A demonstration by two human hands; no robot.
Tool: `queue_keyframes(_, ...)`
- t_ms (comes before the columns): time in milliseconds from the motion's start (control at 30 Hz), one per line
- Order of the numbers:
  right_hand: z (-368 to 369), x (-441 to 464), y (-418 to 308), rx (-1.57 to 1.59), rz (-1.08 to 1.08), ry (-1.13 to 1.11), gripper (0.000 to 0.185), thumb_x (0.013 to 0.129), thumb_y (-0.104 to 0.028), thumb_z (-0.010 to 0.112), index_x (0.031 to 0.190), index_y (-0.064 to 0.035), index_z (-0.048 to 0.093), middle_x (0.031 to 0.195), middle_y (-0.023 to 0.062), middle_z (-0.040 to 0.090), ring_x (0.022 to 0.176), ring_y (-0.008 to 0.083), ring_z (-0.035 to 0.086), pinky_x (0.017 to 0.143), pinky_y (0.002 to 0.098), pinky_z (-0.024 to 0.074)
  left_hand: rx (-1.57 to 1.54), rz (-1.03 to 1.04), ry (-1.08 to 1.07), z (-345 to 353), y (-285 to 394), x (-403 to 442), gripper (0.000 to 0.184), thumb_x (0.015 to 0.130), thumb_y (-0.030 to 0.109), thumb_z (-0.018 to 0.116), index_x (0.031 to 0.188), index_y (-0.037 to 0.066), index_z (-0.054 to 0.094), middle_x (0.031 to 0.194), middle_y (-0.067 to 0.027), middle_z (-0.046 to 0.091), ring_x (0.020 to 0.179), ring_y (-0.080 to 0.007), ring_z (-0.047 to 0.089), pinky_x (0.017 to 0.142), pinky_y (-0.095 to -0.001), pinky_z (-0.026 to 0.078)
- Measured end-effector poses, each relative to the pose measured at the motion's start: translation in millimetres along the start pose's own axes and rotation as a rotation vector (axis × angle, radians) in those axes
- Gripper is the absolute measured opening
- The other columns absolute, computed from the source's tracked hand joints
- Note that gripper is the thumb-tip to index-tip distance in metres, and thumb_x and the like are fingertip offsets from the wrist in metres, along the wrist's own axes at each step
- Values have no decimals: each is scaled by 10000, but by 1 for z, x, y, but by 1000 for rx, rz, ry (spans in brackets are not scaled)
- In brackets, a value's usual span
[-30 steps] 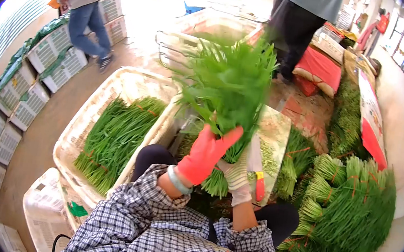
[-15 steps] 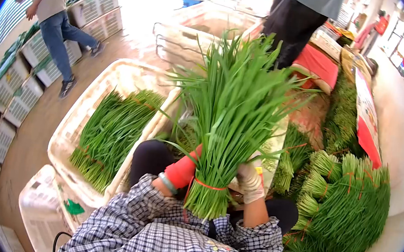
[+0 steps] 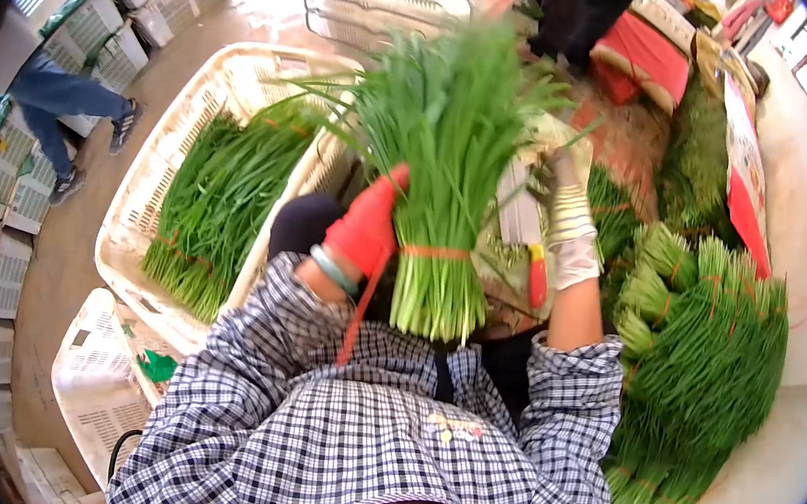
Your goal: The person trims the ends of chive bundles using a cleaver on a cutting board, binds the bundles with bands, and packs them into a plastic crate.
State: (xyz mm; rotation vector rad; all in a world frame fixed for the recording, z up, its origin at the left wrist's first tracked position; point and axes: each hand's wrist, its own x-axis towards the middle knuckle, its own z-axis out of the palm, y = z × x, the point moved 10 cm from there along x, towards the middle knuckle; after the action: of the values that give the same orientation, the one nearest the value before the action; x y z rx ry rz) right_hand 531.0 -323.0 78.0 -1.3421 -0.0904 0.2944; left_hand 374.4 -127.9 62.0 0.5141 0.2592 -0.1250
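My left hand (image 3: 367, 222), in a red glove, grips the left side of a bunch of long green stalks (image 3: 445, 197). An orange band goes round its lower stems, and the leafy tips point away from me. A loose red strip hangs beside that glove. My right hand (image 3: 567, 207), in a striped pale glove, is off the bunch, to its right, above a pale board (image 3: 517, 206). Its fingers look curled and blurred; what they hold, if anything, cannot be made out. A knife (image 3: 536, 263) with a red and yellow handle lies on the board.
A white crate (image 3: 117, 207) with banded bunches stands at the left. Many tied bunches (image 3: 703, 359) are piled at the right. Further crates (image 3: 383, 8) stand ahead. A person in jeans (image 3: 69, 100) is at the far left; another in dark trousers (image 3: 578, 17) stands ahead.
My right hand has left the bunch and moved right and forward. The bunch, now held by my left hand, sits higher in view. The person in jeans has moved left.
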Motion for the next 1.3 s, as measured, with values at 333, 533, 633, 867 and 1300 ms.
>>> queue_keyframes(333,49,-91,-38,-183,102,-496,632,927,-359,597,1391,24,401,1154,126,621,1048,216,601,912,320,475,624,402,-110,40,89,7,570,864,83,663,1365,8,401,1193,-114,630,1056,-219,618,906,-319,500)
queue_keyframes(533,92,-69,-21,-492,-99,-495,728,854,-348,644,1410,27,361,1056,133,624,927,205,614,778,322,513,1660,793,-161,101,92,-17,551,915,25,535,1433,86,360,1210,-99,583,1053,-195,606,838,-339,518)
queue_keyframes(633,106,-79,-27,-104,-137,-499,712,818,-311,686,1381,20,402,1084,138,623,938,192,620,745,320,520,1247,538,-284,122,89,-19,526,956,75,482,1459,116,333,1275,-101,509,1085,-195,579,857,-378,515)
queue_keyframes(867,81,-105,6,565,101,-368,629,855,-434,675,1268,7,498,1146,161,628,992,262,652,866,407,552,727,692,59,70,113,-38,474,922,103,567,1376,26,452,1333,-149,493,1118,-228,559,922,-330,488)
queue_keyframes(1300,68,-177,-63,-44,176,-339,696,895,-520,525,1390,-41,425,1169,157,622,1054,296,615,949,434,479,1638,1394,-845,207,35,-157,951,660,435,730,1438,64,328,1385,-145,460,1364,-360,349,1146,-590,82)
